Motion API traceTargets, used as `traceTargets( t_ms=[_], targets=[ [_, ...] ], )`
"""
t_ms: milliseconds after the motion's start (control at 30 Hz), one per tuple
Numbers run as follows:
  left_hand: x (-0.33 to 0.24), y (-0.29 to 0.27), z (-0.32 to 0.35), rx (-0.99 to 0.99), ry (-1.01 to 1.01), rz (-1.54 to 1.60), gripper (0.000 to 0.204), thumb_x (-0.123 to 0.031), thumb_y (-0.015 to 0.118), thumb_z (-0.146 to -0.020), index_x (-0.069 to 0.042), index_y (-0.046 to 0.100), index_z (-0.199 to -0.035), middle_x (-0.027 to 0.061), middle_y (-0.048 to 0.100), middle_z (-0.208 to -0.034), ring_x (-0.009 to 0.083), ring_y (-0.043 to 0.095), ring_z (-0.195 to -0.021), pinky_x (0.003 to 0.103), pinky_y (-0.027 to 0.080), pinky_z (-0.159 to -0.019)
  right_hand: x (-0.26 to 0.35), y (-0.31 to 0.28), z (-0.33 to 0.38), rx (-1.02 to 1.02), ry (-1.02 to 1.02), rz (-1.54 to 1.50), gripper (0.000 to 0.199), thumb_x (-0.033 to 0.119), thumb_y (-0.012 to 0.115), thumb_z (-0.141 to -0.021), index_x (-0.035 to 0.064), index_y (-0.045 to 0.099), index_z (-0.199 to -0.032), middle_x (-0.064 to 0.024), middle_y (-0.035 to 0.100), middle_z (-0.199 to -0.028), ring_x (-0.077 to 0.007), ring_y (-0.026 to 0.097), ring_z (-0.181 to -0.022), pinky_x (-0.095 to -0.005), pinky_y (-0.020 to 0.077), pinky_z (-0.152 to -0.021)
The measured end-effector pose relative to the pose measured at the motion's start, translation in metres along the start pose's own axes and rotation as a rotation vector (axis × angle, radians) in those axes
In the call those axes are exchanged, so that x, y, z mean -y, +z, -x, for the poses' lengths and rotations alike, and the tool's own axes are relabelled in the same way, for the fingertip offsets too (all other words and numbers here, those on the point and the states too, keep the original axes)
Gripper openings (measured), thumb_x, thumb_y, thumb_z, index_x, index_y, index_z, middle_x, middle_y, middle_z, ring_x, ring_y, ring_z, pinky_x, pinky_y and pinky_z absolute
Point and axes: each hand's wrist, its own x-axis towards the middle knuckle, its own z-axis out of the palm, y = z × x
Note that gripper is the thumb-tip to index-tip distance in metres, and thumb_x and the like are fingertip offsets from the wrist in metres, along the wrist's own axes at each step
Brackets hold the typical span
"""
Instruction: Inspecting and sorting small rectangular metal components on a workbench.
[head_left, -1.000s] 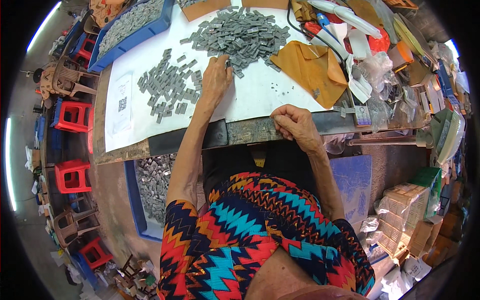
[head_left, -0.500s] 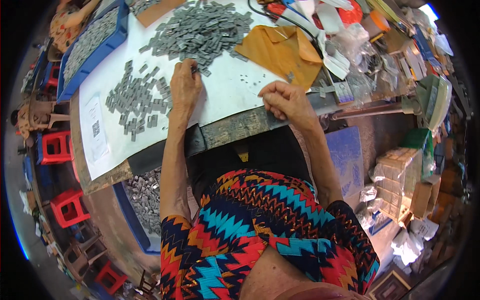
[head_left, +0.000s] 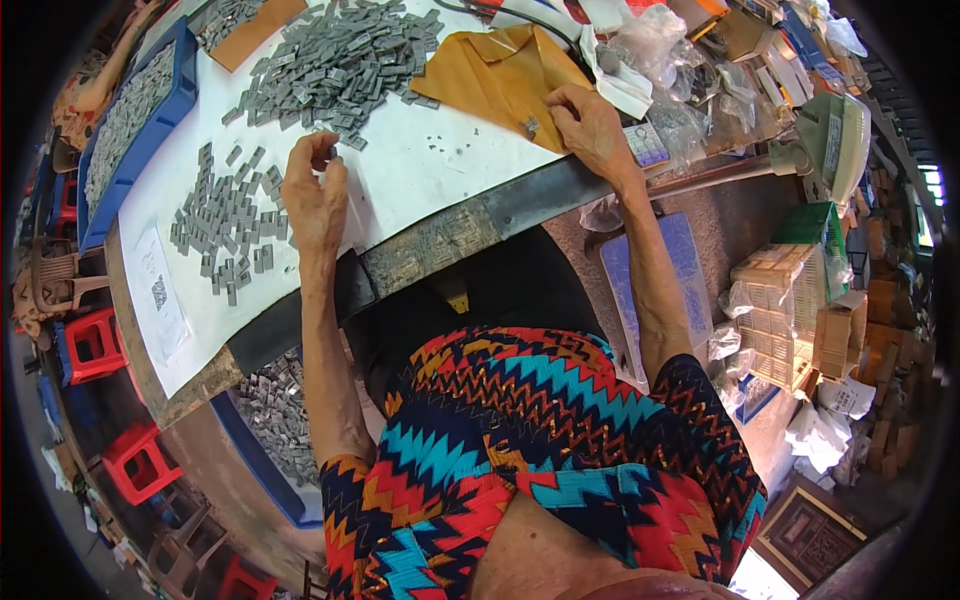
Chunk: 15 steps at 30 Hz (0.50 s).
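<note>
Loosely heaped, flat, oblong grey pieces [head_left: 335, 68], left grip [head_left: 316, 198] pinching one, right grip [head_left: 597, 135] curled, hold unclear.

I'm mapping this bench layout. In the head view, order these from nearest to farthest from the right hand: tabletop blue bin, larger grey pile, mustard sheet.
From the right hand:
1. Mustard sheet, just to its left.
2. Larger grey pile, farther left.
3. Tabletop blue bin, leftmost.

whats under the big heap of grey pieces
White sheet shows along the near edge of the heap of grey rectangular pieces; whatever lies directly beneath the heap is covered.
</note>
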Motion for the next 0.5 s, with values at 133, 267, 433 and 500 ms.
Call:
traceTargets(
  t_ms=[133, 267, 433, 500],
  targets=[
    [-0.011, -0.008, 0.013, 0.016, -0.196, 0.328, 0.022, -0.004, 0.052, -0.076, -0.002, 0.058, -0.097, 0.0025, 0.055, -0.079, 0.01, 0.054, -0.073, 0.024, 0.044, -0.065, 0.009, 0.0, 0.004, 0.151, 0.127, -0.148, 0.016, 0.012, 0.053, -0.08, -0.0008, 0.058, -0.089, -0.0068, 0.06, -0.07, -0.0124, 0.054, -0.058, -0.0252, 0.0437, -0.053],
    [-0.026, -0.009, 0.028, 0.069, -0.363, 0.757, 0.024, -0.002, 0.052, -0.078, 0.002, 0.054, -0.101, 0.0064, 0.056, -0.084, 0.0137, 0.057, -0.076, 0.025, 0.047, -0.065, 0.005, 0.006, 0.004, 0.172, 0.074, -0.108, 0.016, 0.012, 0.055, -0.079, 0.0001, 0.057, -0.091, -0.007, 0.06, -0.071, -0.0137, 0.054, -0.059, -0.0259, 0.0446, -0.055],
    [-0.037, -0.009, 0.04, 0.116, -0.499, 0.967, 0.027, 0.0, 0.051, -0.079, 0.004, 0.051, -0.105, 0.01, 0.056, -0.09, 0.0159, 0.059, -0.077, 0.025, 0.05, -0.067, 0.003, 0.011, 0.002, 0.114, -0.092, 0.058, 0.016, 0.012, 0.054, -0.079, 0.0012, 0.056, -0.09, -0.01, 0.058, -0.071, -0.0191, 0.056, -0.062, -0.0291, 0.0454, -0.059],
    [-0.038, -0.008, 0.044, 0.132, -0.531, 1.045, 0.027, 0.0, 0.051, -0.079, 0.004, 0.05, -0.106, 0.0105, 0.056, -0.09, 0.0159, 0.059, -0.077, 0.025, 0.05, -0.067, 0.003, 0.011, 0.0, 0.133, -0.085, 0.06, 0.015, 0.013, 0.054, -0.078, 0.0013, 0.054, -0.088, -0.0119, 0.058, -0.072, -0.0221, 0.056, -0.066, -0.0306, 0.0451, -0.062]
  ],
)
